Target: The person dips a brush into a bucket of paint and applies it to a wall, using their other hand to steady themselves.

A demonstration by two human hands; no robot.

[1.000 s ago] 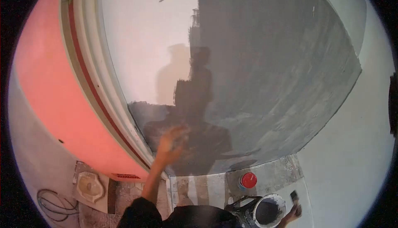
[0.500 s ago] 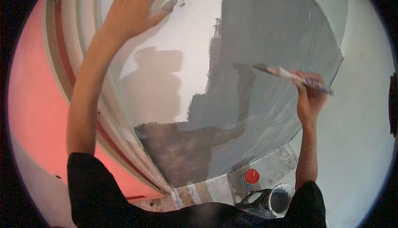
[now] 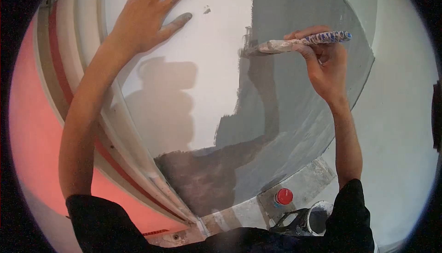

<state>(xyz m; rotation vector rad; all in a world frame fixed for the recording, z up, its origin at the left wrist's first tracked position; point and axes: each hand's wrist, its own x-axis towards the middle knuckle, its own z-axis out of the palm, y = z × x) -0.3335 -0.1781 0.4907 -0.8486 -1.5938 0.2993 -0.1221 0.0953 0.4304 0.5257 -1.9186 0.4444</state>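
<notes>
My right hand (image 3: pixel 326 64) grips a paintbrush (image 3: pixel 276 46) with a white, paint-smeared ferrule and a blue-and-white patterned handle. Its bristles touch the wall (image 3: pixel 202 92) at the ragged border between bare white and grey paint (image 3: pixel 299 92). Spread flat on the white part at upper left is my left hand (image 3: pixel 149 18), its fingers apart and holding nothing. Grey smudges mark its thumb and index finger. A small chipped spot (image 3: pixel 206 10) shows on the white surface just right of that hand. My shadow falls across both colours.
A pale frame with a red stripe (image 3: pixel 60 59) curves down the left side, beside a pink-lit surface (image 3: pixel 27 115). Below the wall, a jar with a red lid (image 3: pixel 284 196) stands near a paint-stained black jug (image 3: pixel 317 218). A plain pale wall (image 3: pixel 396 128) lies right.
My right hand has moved up and left, bringing the brush tip from over the grey area onto the white-grey border. My left hand stays spread on the wall.
</notes>
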